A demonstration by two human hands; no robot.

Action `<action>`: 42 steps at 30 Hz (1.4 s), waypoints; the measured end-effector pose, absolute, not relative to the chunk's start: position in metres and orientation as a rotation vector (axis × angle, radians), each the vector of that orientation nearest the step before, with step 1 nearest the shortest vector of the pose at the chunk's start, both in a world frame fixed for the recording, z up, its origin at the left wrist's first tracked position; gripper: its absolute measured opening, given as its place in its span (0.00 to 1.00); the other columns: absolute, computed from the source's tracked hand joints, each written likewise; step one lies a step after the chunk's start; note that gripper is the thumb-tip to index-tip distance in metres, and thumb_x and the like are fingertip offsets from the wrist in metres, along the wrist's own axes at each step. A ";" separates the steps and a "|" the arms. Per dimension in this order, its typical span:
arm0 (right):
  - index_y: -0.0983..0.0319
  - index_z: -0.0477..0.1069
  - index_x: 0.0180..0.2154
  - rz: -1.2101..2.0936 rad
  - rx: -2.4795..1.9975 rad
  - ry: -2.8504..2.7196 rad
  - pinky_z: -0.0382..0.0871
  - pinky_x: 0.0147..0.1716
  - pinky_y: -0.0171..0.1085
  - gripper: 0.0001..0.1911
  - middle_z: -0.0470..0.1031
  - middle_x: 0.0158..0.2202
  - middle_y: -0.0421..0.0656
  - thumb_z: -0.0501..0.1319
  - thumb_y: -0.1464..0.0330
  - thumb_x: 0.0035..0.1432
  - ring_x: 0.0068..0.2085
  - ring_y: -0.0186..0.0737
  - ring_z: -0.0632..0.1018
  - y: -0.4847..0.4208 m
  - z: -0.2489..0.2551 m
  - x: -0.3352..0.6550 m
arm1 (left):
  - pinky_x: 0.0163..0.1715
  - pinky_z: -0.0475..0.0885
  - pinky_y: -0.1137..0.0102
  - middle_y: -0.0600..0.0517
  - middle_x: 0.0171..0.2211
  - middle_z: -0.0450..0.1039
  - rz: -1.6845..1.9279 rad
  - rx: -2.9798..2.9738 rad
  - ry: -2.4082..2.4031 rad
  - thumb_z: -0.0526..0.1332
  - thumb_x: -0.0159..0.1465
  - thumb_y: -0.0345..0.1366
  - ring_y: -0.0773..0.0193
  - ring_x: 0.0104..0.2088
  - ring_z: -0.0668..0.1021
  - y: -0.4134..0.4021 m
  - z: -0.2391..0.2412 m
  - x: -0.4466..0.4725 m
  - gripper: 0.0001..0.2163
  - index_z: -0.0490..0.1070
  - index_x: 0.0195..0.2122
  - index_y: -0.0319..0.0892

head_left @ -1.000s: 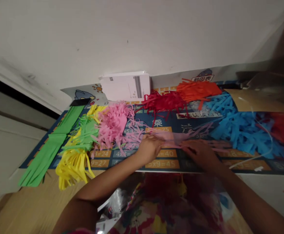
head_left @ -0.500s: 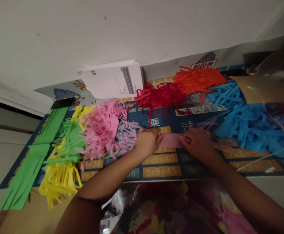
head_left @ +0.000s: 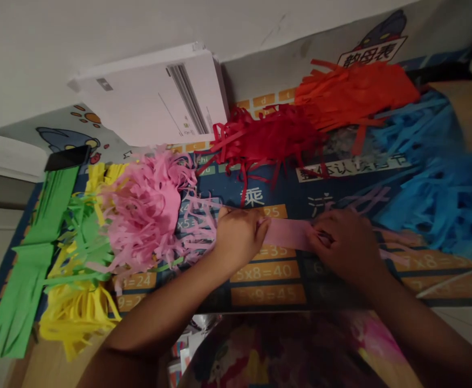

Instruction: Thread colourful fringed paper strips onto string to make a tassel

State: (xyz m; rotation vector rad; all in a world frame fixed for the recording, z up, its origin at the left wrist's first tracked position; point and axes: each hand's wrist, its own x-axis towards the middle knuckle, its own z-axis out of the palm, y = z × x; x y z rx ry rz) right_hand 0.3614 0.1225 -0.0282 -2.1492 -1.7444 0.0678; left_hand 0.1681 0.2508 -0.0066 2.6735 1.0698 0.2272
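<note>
Green strip (head_left: 33, 248): we see it lying lengthwise at the far left, its slit near end hanging past the edge of the printed mat (head_left: 288, 199).
Dark flat object (head_left: 68, 158): it rests at the strip's far end.
Yellow fringe (head_left: 77, 318): we find it just right of the strip, its near part spilling over the mat's edge.
Green fringe (head_left: 92, 237): it lies across the yellow, in loose curls.
Pink bundle (head_left: 142, 210): we have it heaped beside the green fringe, its strands spreading over the mat.
White box (head_left: 146, 102): it leans behind the bundle, a barcode facing us.
Left hand (head_left: 239, 234): our fingers are curled in, closed on the left end of the pink strip.
Red fringe (head_left: 266, 134): it sits beyond our hands, touching the orange.
Pink strip (head_left: 286, 233): we hold it flat between both hands, over the mat's middle; thin pink strands show outside each hand.
Right hand (head_left: 343, 237): our thumb and fingers pinch together on the strip's right end, with no clear gap.
Orange fringe (head_left: 361, 94): it lies toward the wall.
Blue fringes (head_left: 442, 210): we see them piled at the right.
White cord (head_left: 454, 280): it runs near them, toward us.
</note>
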 end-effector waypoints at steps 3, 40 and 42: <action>0.59 0.73 0.26 0.077 -2.141 -1.746 0.55 0.36 0.42 0.10 0.76 0.32 0.44 0.59 0.66 0.59 0.37 0.46 0.74 0.123 -0.027 0.362 | 0.39 0.61 0.63 0.52 0.24 0.77 0.269 2.693 1.059 0.60 0.68 0.43 0.60 0.28 0.78 0.251 -0.009 0.168 0.13 0.76 0.29 0.43; 0.65 0.74 0.42 0.165 -1.722 -2.147 0.64 0.45 0.44 0.11 0.77 0.44 0.52 0.61 0.71 0.55 0.45 0.52 0.75 0.122 -0.025 0.365 | 0.61 0.55 0.51 0.46 0.48 0.80 0.132 2.940 0.505 0.59 0.62 0.28 0.54 0.48 0.79 0.258 0.003 0.150 0.16 0.74 0.50 0.44; 0.64 0.76 0.41 0.167 -1.712 -2.127 0.64 0.44 0.44 0.09 0.78 0.44 0.51 0.60 0.70 0.59 0.44 0.50 0.76 0.125 -0.028 0.371 | 0.60 0.55 0.52 0.49 0.47 0.81 0.147 2.856 0.554 0.60 0.62 0.31 0.56 0.47 0.79 0.263 0.001 0.149 0.12 0.76 0.46 0.46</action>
